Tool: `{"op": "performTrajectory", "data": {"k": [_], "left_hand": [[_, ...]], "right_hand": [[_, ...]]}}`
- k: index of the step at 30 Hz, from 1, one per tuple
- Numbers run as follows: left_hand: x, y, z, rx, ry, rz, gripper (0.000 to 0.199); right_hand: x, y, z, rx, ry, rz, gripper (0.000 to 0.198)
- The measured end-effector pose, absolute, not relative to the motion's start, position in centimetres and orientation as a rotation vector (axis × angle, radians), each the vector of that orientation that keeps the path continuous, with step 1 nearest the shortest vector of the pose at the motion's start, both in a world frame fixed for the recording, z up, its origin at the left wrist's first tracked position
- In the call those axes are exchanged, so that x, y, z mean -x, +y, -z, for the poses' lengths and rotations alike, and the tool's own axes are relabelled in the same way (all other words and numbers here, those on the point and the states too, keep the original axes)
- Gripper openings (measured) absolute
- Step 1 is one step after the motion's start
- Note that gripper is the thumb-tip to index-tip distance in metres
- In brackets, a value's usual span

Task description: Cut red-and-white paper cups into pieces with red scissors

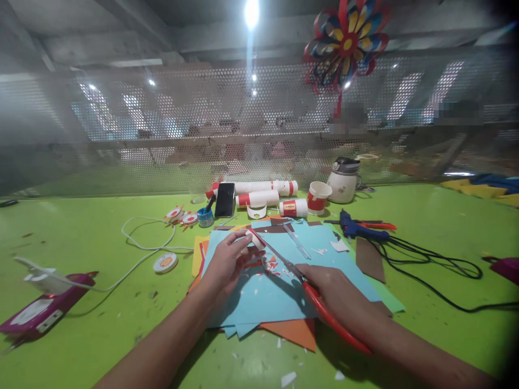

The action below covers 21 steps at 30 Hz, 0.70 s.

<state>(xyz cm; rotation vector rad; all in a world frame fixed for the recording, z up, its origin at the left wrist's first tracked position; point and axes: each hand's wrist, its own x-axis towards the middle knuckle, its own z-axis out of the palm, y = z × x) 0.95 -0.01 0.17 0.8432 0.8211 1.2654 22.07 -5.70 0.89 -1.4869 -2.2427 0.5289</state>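
Note:
My left hand pinches a small curved red-and-white piece of paper, which looks cut from a paper cup. My right hand grips red-handled scissors, their blades pointing up and left to the edge of that piece. Whether the blades are parted I cannot tell. Beneath both hands lies a stack of coloured paper with a light blue sheet on top. Red and white paper scraps are scattered on it below the blades. A clear plastic strip rests on the sheet behind.
Behind the paper are a phone, a blue paint jar, stacked paper cups, a cut cup and a kettle. A blue glue gun with a black cord lies right. A purple power strip and tape roll lie left.

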Motion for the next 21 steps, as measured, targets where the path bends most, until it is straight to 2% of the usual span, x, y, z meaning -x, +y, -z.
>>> {"op": "performTrajectory", "data": {"k": [21], "left_hand": [[-0.99, 0.04, -0.25, -0.827, 0.798, -1.275, 0.023]], "right_hand": [[-22.11, -5.76, -1.01, 1.466, -2.232, -0.567, 0.024]]}}
